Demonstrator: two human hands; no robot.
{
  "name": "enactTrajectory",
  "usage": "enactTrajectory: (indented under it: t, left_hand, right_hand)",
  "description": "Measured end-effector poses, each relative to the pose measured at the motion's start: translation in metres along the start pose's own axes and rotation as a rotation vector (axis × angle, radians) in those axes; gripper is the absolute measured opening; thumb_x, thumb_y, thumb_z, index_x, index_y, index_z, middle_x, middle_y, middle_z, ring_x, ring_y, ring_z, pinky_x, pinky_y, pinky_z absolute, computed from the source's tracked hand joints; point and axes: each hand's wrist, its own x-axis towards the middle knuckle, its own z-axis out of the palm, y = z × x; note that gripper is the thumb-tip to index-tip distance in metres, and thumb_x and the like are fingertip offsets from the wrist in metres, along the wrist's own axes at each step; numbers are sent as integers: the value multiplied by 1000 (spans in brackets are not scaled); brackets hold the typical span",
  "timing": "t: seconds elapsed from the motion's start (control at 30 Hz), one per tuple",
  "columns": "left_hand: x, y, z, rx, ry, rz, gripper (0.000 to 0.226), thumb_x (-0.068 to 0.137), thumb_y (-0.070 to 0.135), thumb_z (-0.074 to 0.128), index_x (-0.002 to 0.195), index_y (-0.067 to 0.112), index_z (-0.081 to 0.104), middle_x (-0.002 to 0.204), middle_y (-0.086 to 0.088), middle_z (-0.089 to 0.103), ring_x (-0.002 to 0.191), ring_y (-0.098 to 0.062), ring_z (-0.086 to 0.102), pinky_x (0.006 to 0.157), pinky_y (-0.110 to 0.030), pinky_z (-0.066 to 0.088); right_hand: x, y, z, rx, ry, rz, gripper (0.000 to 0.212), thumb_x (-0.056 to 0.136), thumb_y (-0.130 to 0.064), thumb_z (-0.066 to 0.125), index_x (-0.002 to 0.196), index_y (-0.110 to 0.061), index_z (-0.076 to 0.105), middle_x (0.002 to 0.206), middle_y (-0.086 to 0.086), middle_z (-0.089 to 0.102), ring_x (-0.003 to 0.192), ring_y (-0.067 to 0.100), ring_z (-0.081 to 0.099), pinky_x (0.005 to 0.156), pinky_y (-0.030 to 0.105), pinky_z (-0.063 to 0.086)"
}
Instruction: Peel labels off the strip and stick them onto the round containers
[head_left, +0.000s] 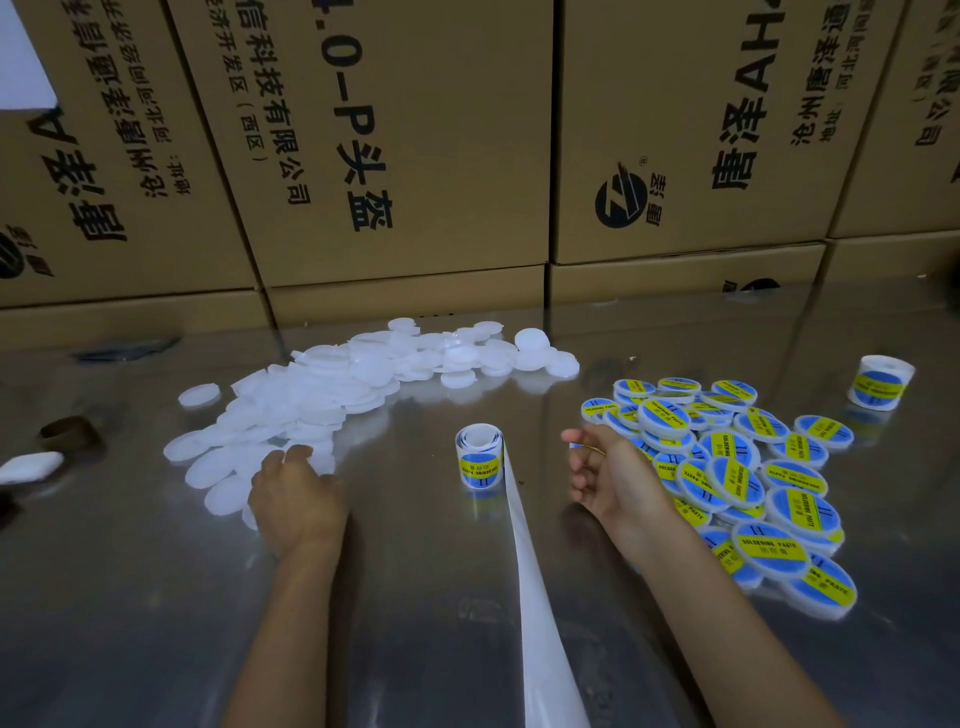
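Between labels: left hand reaches into blank containers at worktop far-left, fingers on one, grip unclear. Right hand loosely curled, a label maybe at fingertips. Label roll stands centre. Next: lift one blank.

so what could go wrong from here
The left hand rests on overlapping blank containers, so it may lift or scatter more than one. The empty backing strip trails between the arms; an arm could drag it and tip the upright label roll. The right hand sits against the labelled pile and could knock it.
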Motion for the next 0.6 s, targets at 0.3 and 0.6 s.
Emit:
enactTrajectory:
  t: [0.3, 0.6]
  left_hand:
    - [-2, 7, -2, 11, 37, 40, 19, 83, 6, 74, 101, 8, 71, 126, -22, 60, 120, -42, 47, 100, -55, 39]
    - [-1, 18, 0, -276, 49, 35, 19, 97, 19, 65, 111, 7, 64, 112, -21, 69, 107, -42, 61, 91, -46, 49]
  right_hand:
    - [1, 2, 1, -32, -1, 12, 24, 99, -23, 48, 83, -12, 64, 49, -2, 47, 40, 10, 38, 44, 23, 33]
    - [4, 3, 0, -39, -3, 14, 23, 98, -22, 50, 82, -13, 64, 49, -3, 49, 38, 8, 39, 41, 22, 35]
